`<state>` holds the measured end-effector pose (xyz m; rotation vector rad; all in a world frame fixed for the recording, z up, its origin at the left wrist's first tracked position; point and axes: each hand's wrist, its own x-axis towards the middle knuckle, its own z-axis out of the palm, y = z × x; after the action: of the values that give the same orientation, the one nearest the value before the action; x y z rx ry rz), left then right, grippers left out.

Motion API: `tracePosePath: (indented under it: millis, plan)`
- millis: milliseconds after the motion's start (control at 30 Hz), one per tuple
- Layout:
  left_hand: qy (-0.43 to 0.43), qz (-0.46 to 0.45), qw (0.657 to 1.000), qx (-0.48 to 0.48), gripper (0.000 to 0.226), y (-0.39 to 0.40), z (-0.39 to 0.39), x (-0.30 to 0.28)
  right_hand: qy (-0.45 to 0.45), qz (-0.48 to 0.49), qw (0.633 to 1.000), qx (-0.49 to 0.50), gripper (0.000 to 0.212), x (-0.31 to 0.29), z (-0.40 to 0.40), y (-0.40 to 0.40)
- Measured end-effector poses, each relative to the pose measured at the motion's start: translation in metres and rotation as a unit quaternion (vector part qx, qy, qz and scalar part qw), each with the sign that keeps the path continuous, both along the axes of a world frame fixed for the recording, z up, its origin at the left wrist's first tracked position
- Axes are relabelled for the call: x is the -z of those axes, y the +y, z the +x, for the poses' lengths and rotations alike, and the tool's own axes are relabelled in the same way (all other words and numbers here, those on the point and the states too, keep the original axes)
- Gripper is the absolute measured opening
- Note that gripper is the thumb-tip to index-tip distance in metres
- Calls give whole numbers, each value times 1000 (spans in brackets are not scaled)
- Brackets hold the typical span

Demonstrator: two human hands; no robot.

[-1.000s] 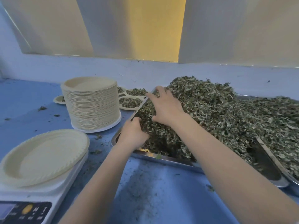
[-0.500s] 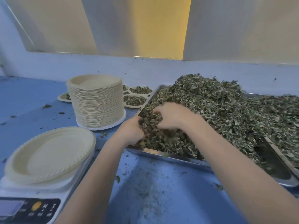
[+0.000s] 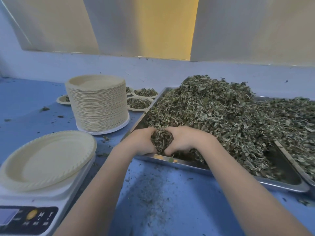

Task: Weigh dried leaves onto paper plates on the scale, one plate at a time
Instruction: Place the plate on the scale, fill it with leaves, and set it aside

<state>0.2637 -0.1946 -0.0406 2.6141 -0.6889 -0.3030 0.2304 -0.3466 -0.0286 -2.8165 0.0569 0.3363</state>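
Both hands (image 3: 162,142) have closed together, their grip cupping a leaf clump (image 3: 161,138) above the tray (image 3: 187,163).

bare table (image 3: 170,201) between scale (image 3: 42,201), tray (image 3: 187,163)

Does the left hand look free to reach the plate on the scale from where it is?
Probably yes. The left hand, cupping a clump of leaves with the right hand, is just right of the empty plate on the scale; only bare blue table lies between.
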Motion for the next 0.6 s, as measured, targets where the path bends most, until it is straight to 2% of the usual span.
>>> tracePosePath:
  millis: [233,300,400,500,600]
  plan:
    - [-9,-87,996,-7,75,5,0,-6,-128,146,981,19,38,-2,0,-3]
    - [-43,-76,996,-6,78,5,-1,-11,-149,199,968,25,36,-8,-2,-8]
    - [-69,-72,995,-10,84,5,-3,-17,-166,211,963,23,40,-15,-6,-13]
    - [-32,-107,994,-12,81,1,-7,-17,-169,213,962,25,43,-15,-6,-13]
    - [38,-185,982,-26,63,-7,-10,-13,-173,213,961,21,47,-13,-5,-13]
